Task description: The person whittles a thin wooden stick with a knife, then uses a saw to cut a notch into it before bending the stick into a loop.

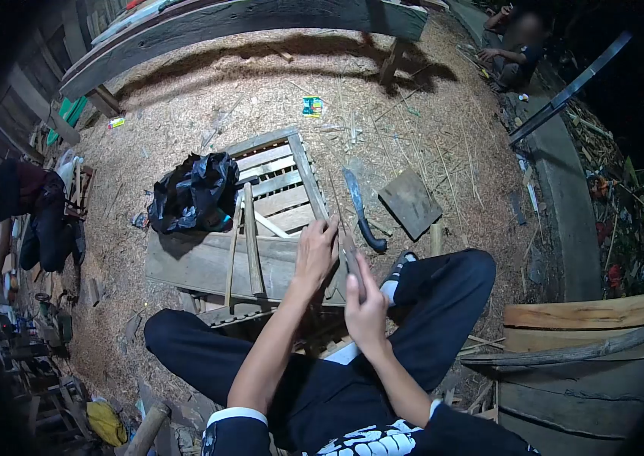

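Observation:
My left hand (317, 252) is closed on a thin strip, near the edge of a slatted wooden frame (303, 175). Close on its right, my right hand (366, 304) is wrapped round the handle of a knife (350, 254), whose blade points up and away beside the strip. A board (200, 262) lies across the frame under my left arm, with two wooden sticks (251, 243) on it. A black plastic bag (196, 194) rests on the frame's left side. Beyond my right hand, a machete (358, 205) with a dark curved handle lies on the ground beside a square wooden block (410, 204).
A long wooden beam (246, 26) spans the far side. One person (41, 205) bends at the left; another person (515, 57) sits at the upper right. Planks (588, 380) lie at the lower right beside a concrete edge (572, 220). Shavings cover the ground.

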Motion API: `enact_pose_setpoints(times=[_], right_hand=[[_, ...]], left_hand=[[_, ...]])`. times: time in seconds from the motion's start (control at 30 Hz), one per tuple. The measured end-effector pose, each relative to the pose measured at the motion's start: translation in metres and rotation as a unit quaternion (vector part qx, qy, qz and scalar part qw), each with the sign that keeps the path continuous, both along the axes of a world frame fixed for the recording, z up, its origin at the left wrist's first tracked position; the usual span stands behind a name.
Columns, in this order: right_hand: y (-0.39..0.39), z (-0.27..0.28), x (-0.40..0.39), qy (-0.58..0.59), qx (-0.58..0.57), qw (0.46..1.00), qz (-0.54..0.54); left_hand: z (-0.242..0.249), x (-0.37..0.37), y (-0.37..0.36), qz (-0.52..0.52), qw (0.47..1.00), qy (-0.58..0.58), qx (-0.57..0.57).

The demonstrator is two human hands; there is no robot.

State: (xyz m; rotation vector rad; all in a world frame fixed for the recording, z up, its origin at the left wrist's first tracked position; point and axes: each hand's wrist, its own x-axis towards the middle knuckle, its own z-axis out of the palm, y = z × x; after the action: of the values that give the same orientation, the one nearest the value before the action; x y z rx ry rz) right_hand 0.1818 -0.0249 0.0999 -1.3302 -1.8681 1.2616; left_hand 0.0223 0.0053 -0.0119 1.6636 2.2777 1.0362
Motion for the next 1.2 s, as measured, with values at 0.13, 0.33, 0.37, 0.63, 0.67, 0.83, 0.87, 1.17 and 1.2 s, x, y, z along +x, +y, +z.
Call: enact_pose_setpoints(times=[0.13, 0.33, 0.37, 0.63, 0.67, 0.83, 0.87, 1.17, 1.2], right_hand=[[-0.015, 0.004, 0.017, 0.013, 0.057, 0.998, -0.006], [-0.021, 0.003, 0.044, 0.027, 0.041, 0.999, -0.010], [-0.022, 0.005, 0.051, 0.044, 0.072, 0.996, 0.002], [-0.001, 0.003, 0.016, 0.029, 0.036, 0.999, 0.006], [-0.010, -0.001, 0.030, 0.039, 0.067, 0.997, 0.013], [0.024, -0.021, -0.004, 0.027, 0.102, 0.994, 0.015], [0.019, -0.016, -0.001, 0.032, 0.103, 0.994, 0.013], [0.015, -0.002, 0.001, 0.034, 0.035, 0.999, -0.002], [0.013, 0.004, 0.005, 0.027, 0.007, 1.000, -0.004]], left_hand=[[-0.010, 0.001, 0.003, 0.018, 0.999, 0.011, 0.046], [-0.007, 0.002, 0.006, 0.023, 0.997, 0.011, 0.077], [-0.006, 0.003, 0.006, 0.027, 0.996, 0.010, 0.079], [-0.006, 0.000, 0.004, 0.016, 0.998, 0.021, 0.058], [-0.008, 0.001, 0.005, 0.018, 0.998, 0.013, 0.054], [-0.006, 0.004, 0.002, 0.006, 0.998, 0.014, 0.058], [-0.005, 0.004, 0.003, 0.004, 0.998, 0.013, 0.058], [0.001, 0.000, 0.004, 0.002, 0.999, 0.006, 0.039], [-0.001, 0.000, 0.003, 0.002, 0.999, 0.006, 0.038]])
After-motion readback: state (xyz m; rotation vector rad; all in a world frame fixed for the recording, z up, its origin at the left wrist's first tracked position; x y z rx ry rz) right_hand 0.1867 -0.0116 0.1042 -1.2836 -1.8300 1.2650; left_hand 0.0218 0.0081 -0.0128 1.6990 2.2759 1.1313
